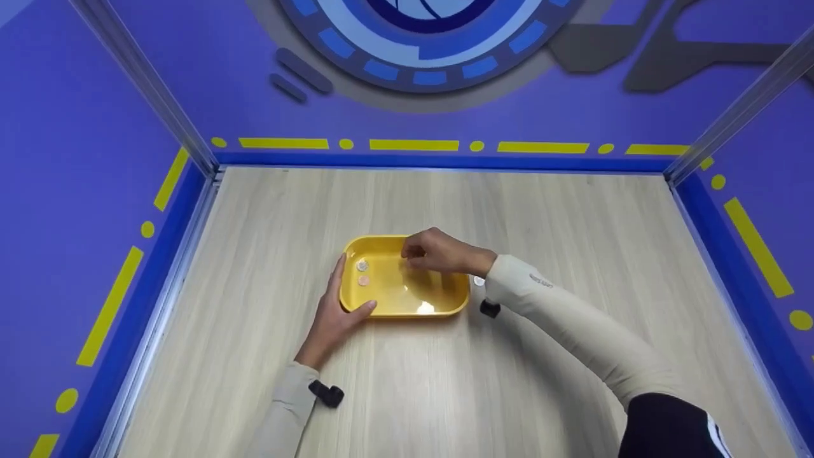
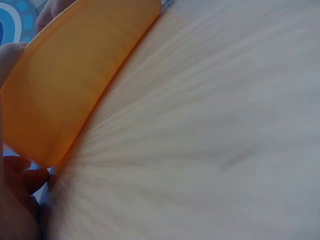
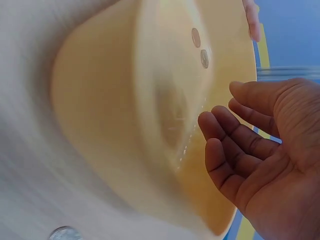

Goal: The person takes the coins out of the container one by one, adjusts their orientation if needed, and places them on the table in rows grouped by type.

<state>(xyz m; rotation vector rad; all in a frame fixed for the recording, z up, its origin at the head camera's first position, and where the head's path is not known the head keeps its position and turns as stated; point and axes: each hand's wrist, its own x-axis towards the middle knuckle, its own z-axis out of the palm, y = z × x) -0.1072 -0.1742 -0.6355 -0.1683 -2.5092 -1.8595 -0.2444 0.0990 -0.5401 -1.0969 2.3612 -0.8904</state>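
A yellow plastic tray (image 1: 391, 292) with rounded corners lies on the table. My left hand (image 1: 336, 316) grips its left end, fingers along the outer side and thumb on the front rim. Two coins lie inside the tray near that end, a silver coin (image 1: 362, 265) and a copper-coloured coin (image 1: 364, 280). Over the right half of the tray hovers my right hand (image 1: 439, 251). In the right wrist view its fingers (image 3: 220, 160) are loosely bent, apart from the thumb, with nothing seen between them. Another silver coin (image 1: 479, 280) rests outside, just right of the tray.
The wood-grain table (image 1: 407, 388) has blue printed panels (image 1: 191, 83) on its left, back and right sides, with metal posts (image 1: 152, 83) at the corners. A small black device (image 1: 327, 394) is strapped to the left wrist, another (image 1: 489, 308) to the right.
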